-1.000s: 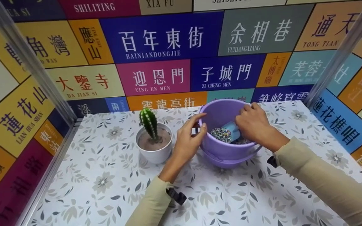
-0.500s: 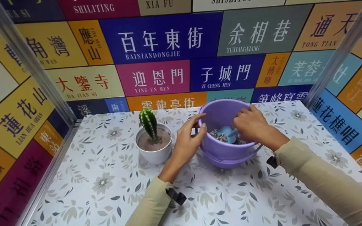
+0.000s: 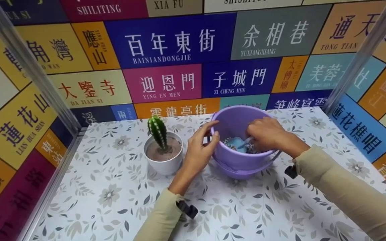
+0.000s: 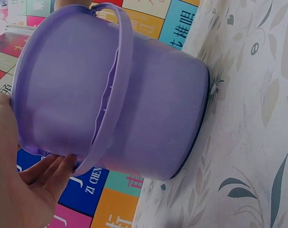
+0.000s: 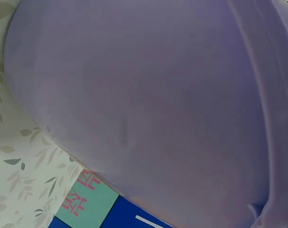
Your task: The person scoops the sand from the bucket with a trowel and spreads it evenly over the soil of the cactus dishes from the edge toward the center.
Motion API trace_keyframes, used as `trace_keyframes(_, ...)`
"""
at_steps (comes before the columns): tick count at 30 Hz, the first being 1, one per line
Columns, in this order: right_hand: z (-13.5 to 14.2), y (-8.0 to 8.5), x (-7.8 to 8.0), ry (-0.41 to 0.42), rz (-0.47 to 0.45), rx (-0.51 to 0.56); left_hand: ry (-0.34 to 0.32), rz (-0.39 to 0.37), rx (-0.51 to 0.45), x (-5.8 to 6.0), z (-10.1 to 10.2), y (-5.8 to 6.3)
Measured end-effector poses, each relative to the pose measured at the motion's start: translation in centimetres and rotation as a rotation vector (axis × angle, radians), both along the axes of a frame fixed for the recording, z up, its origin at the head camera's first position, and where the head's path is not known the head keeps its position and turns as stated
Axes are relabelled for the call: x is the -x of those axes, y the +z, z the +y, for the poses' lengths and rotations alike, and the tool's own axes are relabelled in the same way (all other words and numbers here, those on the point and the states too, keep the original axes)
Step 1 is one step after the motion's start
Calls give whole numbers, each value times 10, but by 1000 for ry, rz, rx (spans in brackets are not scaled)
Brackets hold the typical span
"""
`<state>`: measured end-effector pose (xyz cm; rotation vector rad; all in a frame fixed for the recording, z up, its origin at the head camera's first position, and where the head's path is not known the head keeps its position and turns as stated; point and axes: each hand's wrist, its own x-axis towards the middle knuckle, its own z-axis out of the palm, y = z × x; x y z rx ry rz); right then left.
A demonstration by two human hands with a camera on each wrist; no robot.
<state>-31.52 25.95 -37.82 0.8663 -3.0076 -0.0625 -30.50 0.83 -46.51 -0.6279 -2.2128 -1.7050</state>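
A purple bucket (image 3: 243, 162) stands on the table, its handle (image 4: 117, 90) hanging down at the front. My left hand (image 3: 198, 147) grips the bucket's left rim, thumb and fingers on either side in the left wrist view. Inside the bucket, my right hand (image 3: 265, 134) holds a light blue scoop (image 3: 236, 144) by its handle. The scoop's head lies low among small multicoloured pebbles (image 3: 227, 142). In the right wrist view the bucket wall (image 5: 134, 109) fills most of the frame, and the right hand is hidden there.
Left of the bucket, a cactus (image 3: 158, 132) grows in a white pot (image 3: 164, 165), close to my left forearm. A floral cloth (image 3: 112, 201) covers the table. Printed wall panels (image 3: 169, 40) rise behind and at both sides, with metal posts (image 3: 42, 73) at the corners.
My right hand has moved slightly down and left inside the bucket. The scoop has turned and sunk lower into the pebbles. My left hand stays on the rim.
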Motion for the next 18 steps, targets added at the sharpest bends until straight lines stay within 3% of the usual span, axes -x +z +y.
trace_keyframes(8, 0, -1, 2, 37, -70, 24, -1, 19, -2, 0, -1, 1)
trace_keyframes(18, 6, 3, 3, 13, -149, 93, -20, -10, -16, -1, -1, 1)
